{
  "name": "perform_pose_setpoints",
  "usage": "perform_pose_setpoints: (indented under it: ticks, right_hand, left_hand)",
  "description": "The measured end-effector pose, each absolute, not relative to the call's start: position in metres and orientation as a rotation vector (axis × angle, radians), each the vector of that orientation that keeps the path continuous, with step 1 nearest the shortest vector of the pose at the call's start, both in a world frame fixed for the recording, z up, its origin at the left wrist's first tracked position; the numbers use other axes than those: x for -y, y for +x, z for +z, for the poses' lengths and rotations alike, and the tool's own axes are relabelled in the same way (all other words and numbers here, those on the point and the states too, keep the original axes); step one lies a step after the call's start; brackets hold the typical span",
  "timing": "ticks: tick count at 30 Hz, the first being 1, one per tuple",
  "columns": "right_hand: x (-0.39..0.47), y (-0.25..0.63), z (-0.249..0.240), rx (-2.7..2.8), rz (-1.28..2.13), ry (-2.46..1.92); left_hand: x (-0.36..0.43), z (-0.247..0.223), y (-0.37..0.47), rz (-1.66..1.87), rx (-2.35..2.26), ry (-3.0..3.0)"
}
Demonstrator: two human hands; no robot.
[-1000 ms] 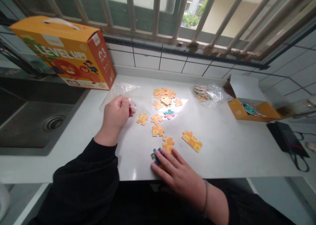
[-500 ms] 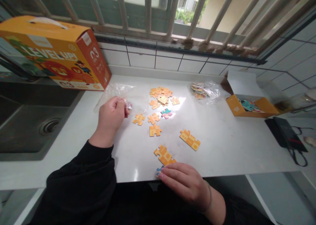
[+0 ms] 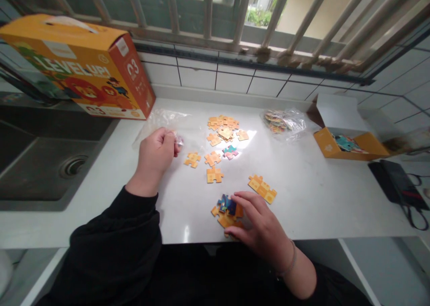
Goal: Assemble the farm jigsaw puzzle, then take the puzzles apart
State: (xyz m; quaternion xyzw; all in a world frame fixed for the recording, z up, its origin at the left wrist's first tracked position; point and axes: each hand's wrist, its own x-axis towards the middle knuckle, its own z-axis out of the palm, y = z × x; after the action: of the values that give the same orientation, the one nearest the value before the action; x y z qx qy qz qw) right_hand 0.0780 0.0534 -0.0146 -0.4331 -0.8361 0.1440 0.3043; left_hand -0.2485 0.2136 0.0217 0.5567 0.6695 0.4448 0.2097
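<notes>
My left hand [image 3: 156, 156] is closed at the near side of a clear plastic bag [image 3: 168, 118]; a shiny, pinkish bit shows beside the fingertips. At the counter's front edge, my right hand [image 3: 262, 227] has thumb and fingers curved around a blue puzzle piece [image 3: 227, 204], which lies over joined orange pieces [image 3: 225, 221]. Another joined orange strip [image 3: 262, 189] rests just beyond that hand. Single orange pieces [image 3: 214, 175] and a teal-and-pink piece [image 3: 230, 152] lie mid-counter, with an orange pile [image 3: 223, 124] behind them.
A large orange box [image 3: 83, 68] stands at the back left beside a sink [image 3: 67, 165]. Toward the right are a bag of pieces [image 3: 280, 121], an open small box [image 3: 351, 147] holding pieces, and a black case [image 3: 396, 185]. Window bars run behind the white counter [image 3: 302, 207].
My right hand has risen and moved away from the front edge, and the blue piece has moved up over the joined orange pieces. My left hand stays closed by the bag. The view has shifted slightly.
</notes>
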Motion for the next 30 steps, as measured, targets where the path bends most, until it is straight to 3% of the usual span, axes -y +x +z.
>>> perform_pose_setpoints:
  ticks: [7,19,30]
  right_hand:
    - [-0.034,0.078,-0.012,2.248,0.349,-1.263]
    - [-0.022,0.076,-0.023,2.499,-0.045,-0.932]
    - [-0.029,0.088,-0.015,2.411,0.080,-0.842]
  left_hand:
    - [-0.212,0.024,-0.248,1.220,-1.896,1.574]
    - [-0.212,0.024,-0.247,1.233,-1.875,1.543]
    - [-0.212,0.025,-0.248,1.222,-1.882,1.554]
